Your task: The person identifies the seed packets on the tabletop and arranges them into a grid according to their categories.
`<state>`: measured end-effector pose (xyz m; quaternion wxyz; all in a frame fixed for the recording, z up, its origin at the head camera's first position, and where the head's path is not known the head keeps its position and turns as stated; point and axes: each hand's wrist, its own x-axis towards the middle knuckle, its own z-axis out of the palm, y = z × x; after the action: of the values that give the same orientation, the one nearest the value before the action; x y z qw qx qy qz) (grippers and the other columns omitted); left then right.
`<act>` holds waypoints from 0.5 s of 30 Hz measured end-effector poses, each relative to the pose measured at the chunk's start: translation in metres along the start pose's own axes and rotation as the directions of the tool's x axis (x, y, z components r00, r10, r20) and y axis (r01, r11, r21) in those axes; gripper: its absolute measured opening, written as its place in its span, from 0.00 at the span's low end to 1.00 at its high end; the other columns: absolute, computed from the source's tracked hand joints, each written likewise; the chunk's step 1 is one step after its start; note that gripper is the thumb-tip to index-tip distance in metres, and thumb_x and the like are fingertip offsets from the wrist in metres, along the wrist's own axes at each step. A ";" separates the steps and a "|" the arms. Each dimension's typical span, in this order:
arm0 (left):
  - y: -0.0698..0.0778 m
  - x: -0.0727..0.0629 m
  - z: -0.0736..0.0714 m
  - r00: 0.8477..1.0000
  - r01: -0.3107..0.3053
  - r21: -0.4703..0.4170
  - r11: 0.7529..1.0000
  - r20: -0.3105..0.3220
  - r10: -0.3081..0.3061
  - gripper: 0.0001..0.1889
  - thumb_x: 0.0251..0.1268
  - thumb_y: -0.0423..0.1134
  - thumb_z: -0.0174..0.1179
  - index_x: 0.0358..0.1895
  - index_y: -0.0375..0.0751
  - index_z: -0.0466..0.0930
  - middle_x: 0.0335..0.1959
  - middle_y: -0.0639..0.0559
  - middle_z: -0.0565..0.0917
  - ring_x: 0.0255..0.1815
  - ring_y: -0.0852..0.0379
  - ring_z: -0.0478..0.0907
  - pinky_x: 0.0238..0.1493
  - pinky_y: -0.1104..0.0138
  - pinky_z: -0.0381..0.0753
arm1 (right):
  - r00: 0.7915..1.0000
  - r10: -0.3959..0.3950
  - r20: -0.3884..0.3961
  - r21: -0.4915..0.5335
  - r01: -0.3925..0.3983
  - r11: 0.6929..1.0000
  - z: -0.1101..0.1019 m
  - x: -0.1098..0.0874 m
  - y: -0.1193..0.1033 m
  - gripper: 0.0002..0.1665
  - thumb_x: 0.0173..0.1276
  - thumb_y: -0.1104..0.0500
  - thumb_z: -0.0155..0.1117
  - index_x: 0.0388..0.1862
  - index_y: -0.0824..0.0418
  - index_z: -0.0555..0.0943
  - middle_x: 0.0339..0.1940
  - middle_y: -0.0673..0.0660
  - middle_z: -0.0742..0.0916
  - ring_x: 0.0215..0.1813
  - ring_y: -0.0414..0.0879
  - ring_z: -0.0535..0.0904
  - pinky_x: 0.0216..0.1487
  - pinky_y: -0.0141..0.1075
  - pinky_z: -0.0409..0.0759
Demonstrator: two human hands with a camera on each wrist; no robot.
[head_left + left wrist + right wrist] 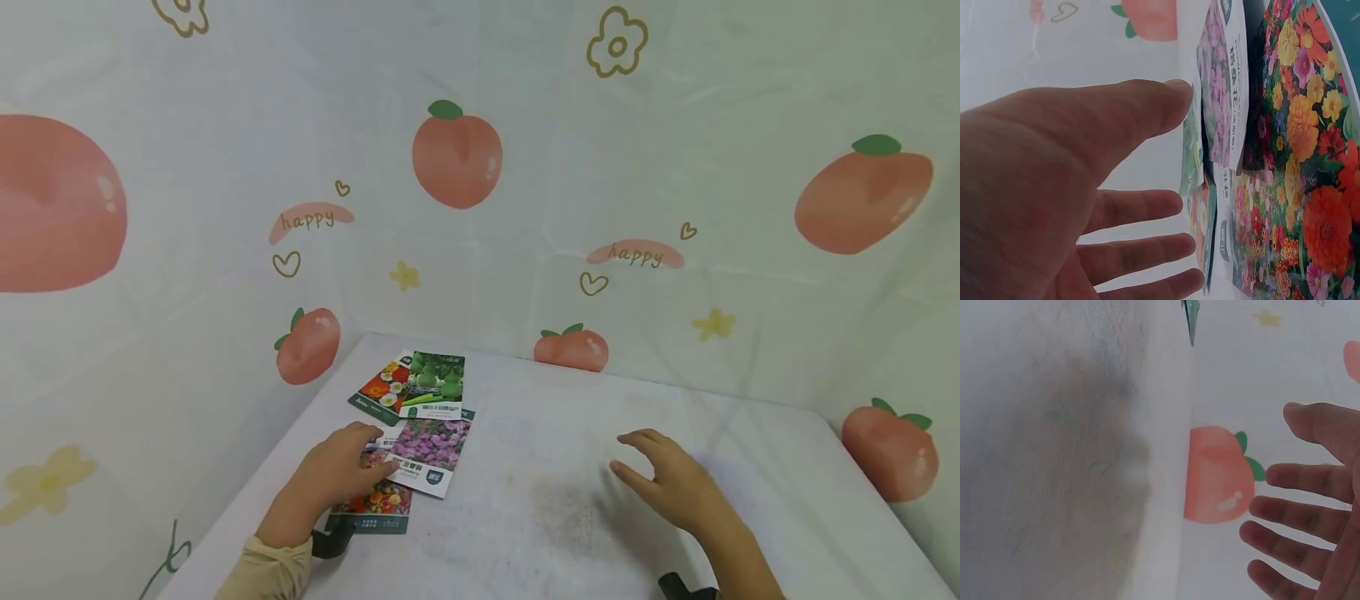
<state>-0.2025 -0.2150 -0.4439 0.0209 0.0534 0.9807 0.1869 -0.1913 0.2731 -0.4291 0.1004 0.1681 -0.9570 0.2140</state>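
Note:
Several flat picture packets, like seed packets, lie overlapping on the left half of the table. One with green gourds (pixel 437 383) partly covers another with orange and white flowers (pixel 384 390) at the back. Nearer lies a purple-flower packet (pixel 431 446), over part of a mixed-flower packet (pixel 378 510). Above the mixed-flower one is my left hand (pixel 333 468), thumb and fingers apart, fingertips near the purple-flower packet's left edge. In the left wrist view no packet sits between that hand's fingers (pixel 1141 209). My right hand (pixel 675 483) hovers over the right side with fingers spread, holding nothing.
The white tabletop (pixel 525 533) has a greyish smudge (pixel 564 512) in front of the right hand. A cloth backdrop (pixel 525 275) printed with peaches and flowers rises behind the table and along its sides. Black straps (pixel 332 540) sit at both wrists.

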 end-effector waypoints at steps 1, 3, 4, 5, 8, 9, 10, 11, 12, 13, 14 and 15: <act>0.001 -0.001 -0.001 1.000 -0.001 0.000 1.000 0.000 0.001 0.36 0.64 0.60 0.72 0.66 0.37 0.82 0.67 0.38 0.83 0.69 0.36 0.78 0.68 0.37 0.79 | 1.000 -0.008 -0.004 0.001 0.008 1.000 0.001 0.001 0.000 0.27 0.76 0.40 0.68 0.63 0.56 0.85 0.62 0.52 0.87 0.66 0.58 0.83 0.61 0.59 0.84; 0.003 -0.002 -0.003 1.000 -0.003 0.003 1.000 0.003 0.003 0.36 0.64 0.60 0.73 0.66 0.36 0.82 0.67 0.37 0.82 0.69 0.36 0.78 0.68 0.37 0.79 | 1.000 -0.017 -0.009 -0.003 0.017 1.000 0.002 0.002 0.000 0.26 0.76 0.40 0.68 0.63 0.55 0.85 0.61 0.52 0.88 0.65 0.57 0.83 0.62 0.59 0.84; 0.003 -0.003 -0.003 1.000 -0.003 0.003 1.000 0.003 0.003 0.36 0.64 0.60 0.73 0.66 0.36 0.82 0.67 0.37 0.82 0.69 0.36 0.79 0.68 0.37 0.79 | 1.000 -0.019 -0.009 -0.003 0.019 1.000 0.003 0.003 -0.001 0.26 0.76 0.40 0.68 0.62 0.55 0.85 0.61 0.52 0.88 0.65 0.57 0.84 0.62 0.58 0.84; 0.004 -0.003 -0.004 1.000 -0.002 0.003 1.000 0.005 0.002 0.36 0.64 0.60 0.73 0.66 0.36 0.82 0.67 0.37 0.82 0.69 0.36 0.79 0.68 0.38 0.79 | 1.000 -0.019 -0.006 -0.002 0.019 1.000 0.003 0.003 -0.002 0.26 0.76 0.40 0.68 0.63 0.55 0.85 0.61 0.51 0.87 0.66 0.57 0.83 0.62 0.58 0.84; 0.005 -0.004 -0.003 1.000 -0.001 0.005 1.000 0.016 0.001 0.37 0.63 0.60 0.73 0.66 0.36 0.82 0.66 0.37 0.83 0.68 0.37 0.79 0.67 0.38 0.80 | 1.000 -0.015 0.009 0.010 0.015 1.000 0.004 0.004 -0.004 0.27 0.77 0.39 0.67 0.63 0.55 0.85 0.62 0.51 0.87 0.66 0.56 0.83 0.63 0.58 0.84; 0.004 -0.004 -0.002 1.000 -0.002 0.004 1.000 0.018 0.002 0.37 0.63 0.60 0.74 0.66 0.36 0.82 0.66 0.37 0.83 0.68 0.37 0.79 0.67 0.38 0.80 | 1.000 -0.014 0.013 0.014 0.014 1.000 0.004 0.005 -0.005 0.27 0.77 0.39 0.67 0.64 0.55 0.85 0.62 0.50 0.87 0.67 0.56 0.83 0.63 0.58 0.83; 0.004 -0.004 -0.002 1.000 -0.004 0.003 1.000 0.021 0.004 0.37 0.62 0.60 0.74 0.66 0.35 0.81 0.66 0.38 0.83 0.68 0.37 0.79 0.67 0.39 0.80 | 1.000 -0.011 0.016 0.018 0.010 1.000 0.005 0.005 -0.006 0.27 0.77 0.39 0.66 0.64 0.55 0.85 0.62 0.50 0.87 0.67 0.56 0.83 0.63 0.57 0.83; 0.003 -0.003 -0.001 1.000 -0.002 0.002 1.000 0.025 0.002 0.37 0.62 0.60 0.74 0.66 0.36 0.81 0.66 0.38 0.83 0.68 0.38 0.79 0.68 0.39 0.80 | 1.000 -0.008 0.019 0.024 0.007 1.000 0.005 0.006 -0.007 0.28 0.77 0.39 0.66 0.64 0.55 0.84 0.62 0.50 0.87 0.67 0.56 0.83 0.63 0.57 0.83; 0.002 -0.003 0.000 1.000 -0.006 0.002 1.000 0.028 0.006 0.37 0.62 0.60 0.74 0.66 0.36 0.81 0.66 0.38 0.83 0.67 0.38 0.80 0.68 0.39 0.80 | 1.000 -0.006 0.021 0.031 0.005 1.000 0.006 0.007 -0.008 0.28 0.77 0.39 0.66 0.64 0.55 0.84 0.62 0.50 0.87 0.67 0.55 0.82 0.63 0.57 0.83; 0.002 -0.002 0.001 0.999 -0.005 0.001 1.000 0.032 0.005 0.37 0.62 0.60 0.74 0.66 0.36 0.81 0.66 0.38 0.83 0.67 0.38 0.80 0.68 0.39 0.80 | 1.000 -0.004 0.023 0.036 0.003 0.999 0.007 0.007 -0.009 0.27 0.77 0.39 0.66 0.64 0.55 0.84 0.62 0.49 0.87 0.67 0.55 0.82 0.63 0.57 0.83; 0.001 -0.002 0.002 0.999 -0.005 -0.001 1.000 0.035 0.005 0.37 0.62 0.61 0.74 0.66 0.36 0.81 0.66 0.38 0.83 0.67 0.38 0.80 0.68 0.39 0.80 | 1.000 -0.001 0.024 0.042 0.000 0.999 0.008 0.008 -0.010 0.27 0.77 0.39 0.66 0.64 0.55 0.84 0.62 0.49 0.87 0.68 0.55 0.82 0.64 0.57 0.83; 0.001 -0.001 0.003 0.999 -0.005 -0.003 1.000 0.038 0.005 0.37 0.62 0.61 0.74 0.66 0.36 0.82 0.66 0.38 0.83 0.67 0.39 0.80 0.68 0.39 0.79 | 1.000 0.000 0.026 0.046 -0.001 0.999 0.008 0.009 -0.010 0.28 0.77 0.39 0.66 0.64 0.55 0.85 0.62 0.49 0.87 0.68 0.55 0.82 0.64 0.57 0.83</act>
<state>-0.2010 -0.2134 -0.4462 0.0391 0.0595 0.9797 0.1875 -0.1965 0.2581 -0.4303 0.0839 0.1729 -0.9531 0.2338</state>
